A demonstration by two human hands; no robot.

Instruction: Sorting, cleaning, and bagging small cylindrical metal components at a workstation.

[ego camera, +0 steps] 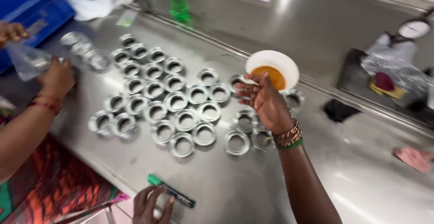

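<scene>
The right hand (266,102) reaches out over the middle of the steel bench (361,178), forearm rising from the near edge, wrist ringed with bangles. Its fingers are clamped on a small white bowl (273,68), held tilted above the bench; the bowl is round and shallow and holds an orange-brown liquid. The left hand (151,205) rests at the near edge of the bench, fingers loosely apart, just beside a green-capped marker (172,191) that lies flat there. Many shiny metal rings (181,102) lie in rows across the bench, below and beside the bowl. At the far left edge, another person's hands (56,77) hold a clear plastic bag (27,61).
</scene>
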